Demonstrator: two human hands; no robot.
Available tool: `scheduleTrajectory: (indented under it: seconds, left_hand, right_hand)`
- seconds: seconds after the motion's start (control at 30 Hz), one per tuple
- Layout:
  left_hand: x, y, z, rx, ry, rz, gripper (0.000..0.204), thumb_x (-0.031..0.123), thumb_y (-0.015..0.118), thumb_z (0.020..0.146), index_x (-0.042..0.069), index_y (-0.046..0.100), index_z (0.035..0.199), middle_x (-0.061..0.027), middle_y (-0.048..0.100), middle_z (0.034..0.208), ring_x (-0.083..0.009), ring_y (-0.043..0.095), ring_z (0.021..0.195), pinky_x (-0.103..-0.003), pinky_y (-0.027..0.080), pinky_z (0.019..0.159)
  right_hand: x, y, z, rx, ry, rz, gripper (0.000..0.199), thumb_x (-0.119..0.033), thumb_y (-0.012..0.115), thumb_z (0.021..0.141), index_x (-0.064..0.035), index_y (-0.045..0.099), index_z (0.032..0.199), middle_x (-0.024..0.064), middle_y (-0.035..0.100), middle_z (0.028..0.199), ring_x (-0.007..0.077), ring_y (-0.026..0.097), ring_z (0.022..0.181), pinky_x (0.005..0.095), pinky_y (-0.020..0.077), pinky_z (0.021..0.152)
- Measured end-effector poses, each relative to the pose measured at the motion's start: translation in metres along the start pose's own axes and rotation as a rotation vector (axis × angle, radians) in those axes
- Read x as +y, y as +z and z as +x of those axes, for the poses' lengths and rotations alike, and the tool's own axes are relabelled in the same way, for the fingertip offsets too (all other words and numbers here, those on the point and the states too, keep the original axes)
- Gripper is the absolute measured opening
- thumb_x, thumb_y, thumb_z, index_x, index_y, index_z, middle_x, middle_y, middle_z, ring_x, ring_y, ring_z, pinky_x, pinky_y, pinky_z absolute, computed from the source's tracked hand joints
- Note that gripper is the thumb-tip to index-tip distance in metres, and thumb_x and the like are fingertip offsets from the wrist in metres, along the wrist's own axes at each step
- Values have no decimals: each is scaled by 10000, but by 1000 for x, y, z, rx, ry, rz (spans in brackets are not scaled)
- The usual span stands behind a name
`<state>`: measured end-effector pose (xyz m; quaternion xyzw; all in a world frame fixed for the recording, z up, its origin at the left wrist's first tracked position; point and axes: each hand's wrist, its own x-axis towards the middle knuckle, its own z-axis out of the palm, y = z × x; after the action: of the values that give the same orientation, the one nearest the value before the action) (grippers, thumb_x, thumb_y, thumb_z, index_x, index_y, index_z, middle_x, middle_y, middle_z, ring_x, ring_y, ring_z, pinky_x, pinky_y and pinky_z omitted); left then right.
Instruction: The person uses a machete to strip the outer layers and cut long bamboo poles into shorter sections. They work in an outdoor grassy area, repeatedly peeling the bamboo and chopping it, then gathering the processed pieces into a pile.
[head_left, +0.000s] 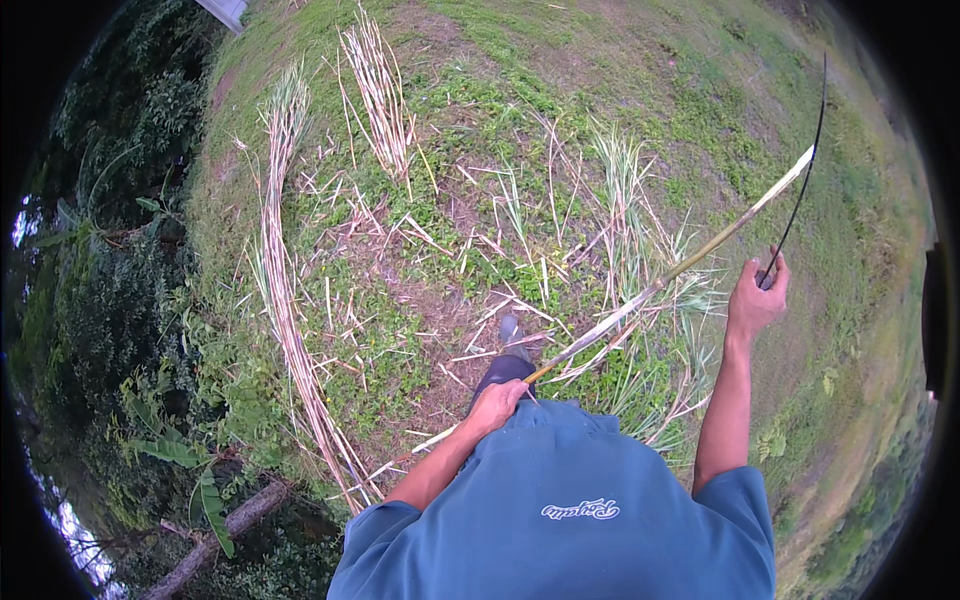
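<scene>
Head view: the left hand [497, 405] is closed around the lower part of a long pale stalk [700, 253], near the waist. The stalk extends diagonally from lower centre to upper right of the frame. The right hand [762, 296], at right of the frame, is closed around the dark handle of a long, thin blade [801, 194]. The blade points upward and crosses the stalk's far end in the picture; contact cannot be confirmed.

Hazards, as judged:
- Glancing blade. Probable cause: a shallow cutting angle, which could direct the edge along the stalk toward the left hand.
- Stalk rotation or whip. Probable cause: support at the near end only, with the far end unsupported.
- Leg injury. Probable cause: a low, uncontrolled stroke; the boot [511, 330] stands at centre, below the stalk line.
- Loss of footing. Probable cause: cut pieces [425, 235] scattered around the boot.
- Snagging. Probable cause: leafy tops [622, 185] lying close to the stalk, right of centre.
</scene>
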<state>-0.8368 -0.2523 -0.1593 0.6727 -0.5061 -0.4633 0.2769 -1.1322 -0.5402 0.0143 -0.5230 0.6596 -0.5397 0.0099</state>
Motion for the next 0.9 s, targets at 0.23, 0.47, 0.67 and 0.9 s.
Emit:
scheduleTrajectory:
  seconds: [0.23,0.47,0.67,0.9]
  left_hand:
    - [43,-40,27,7,-39,93,498,479,398,994,53,633,890,-228,620,713,-469,579,699,-540,428,648]
    - [53,-165,81,-14,-42,322,565,526,392,981,38,637,835,-237,616,713,-452,585,710,-534,441,671]
    - [11,-267,106,-86,-53,537,613,601,357,958,73,665,920,-226,647,784,-437,620,800,-525,480,717]
    - [-3,-369,143,-186,54,800,614,652,365,921,111,657,913,-186,653,747,-397,644,766,-506,496,679]
  right_hand:
    - [-58,66,60,-157,-476,44,339,-72,637,810,-42,625,1148,106,683,800,217,669,704,337,510,652]
    - [-46,156,51,-669,-109,-379,290,-146,676,787,-27,689,1051,197,701,910,348,689,860,387,539,781]
    - [9,213,15,-666,36,-356,347,-190,683,802,5,673,1088,231,690,979,359,677,929,423,529,834]
    - [44,170,-27,-502,203,-615,369,-145,670,794,39,642,1113,275,670,956,406,662,912,465,524,789]
